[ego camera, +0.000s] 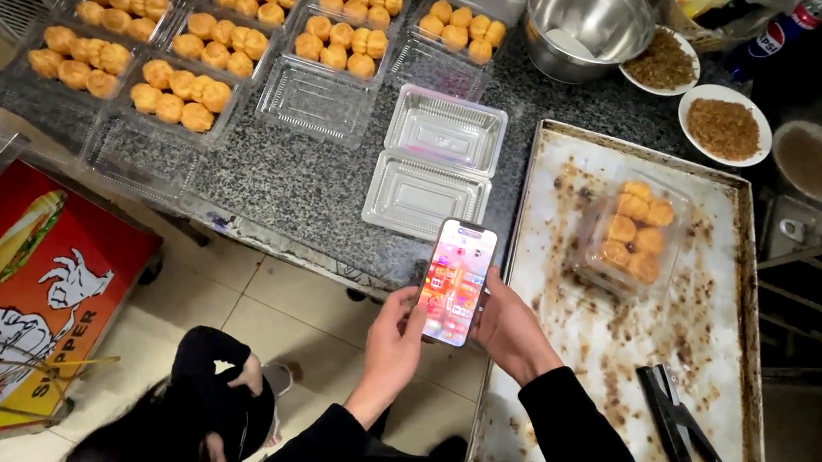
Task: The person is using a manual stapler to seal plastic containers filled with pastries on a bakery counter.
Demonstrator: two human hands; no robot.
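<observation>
Both my hands hold a smartphone (455, 282) with a lit, colourful screen, upright over the counter's front edge. My left hand (393, 345) grips its left side and my right hand (512, 329) grips its right side. Just beyond the phone lies an empty open clear plastic clamshell box (438, 161) on the dark speckled counter (266, 172). To the right, a closed clear box of golden pastries (632, 232) rests on a stained metal baking tray (724, 321).
Several open clamshell boxes of golden pastries (188, 39) cover the counter's far left. A steel bowl (592, 22) and two plates of brown crumbs (724, 126) stand behind. Black tongs (676, 422) lie on the tray. A person in black (203, 412) crouches below left, near a red sign (23, 294).
</observation>
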